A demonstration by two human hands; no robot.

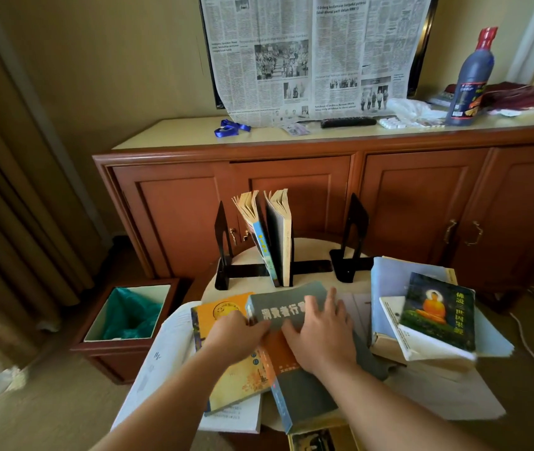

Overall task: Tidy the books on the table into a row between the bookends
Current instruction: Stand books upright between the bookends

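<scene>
A grey book [286, 302] with white characters lies on the pile at the table's middle. My left hand [233, 336] grips its left edge and my right hand [321, 333] lies flat on its cover. Under it sit an orange-yellow book [220, 312] and another grey book [304, 402]. Two books [267, 237] stand leaning between the left black bookend [223, 252] and a middle bookend. The right bookend [351, 239] stands apart. At the right, a stack carries a green book with a seated orange figure [438, 310].
The small round table [311, 245] stands before a wooden cabinet [324, 190] holding a dark bottle [469, 79], a remote and a newspaper. A bin with a green liner [129, 314] sits on the floor to the left. White papers hang over the table's edges.
</scene>
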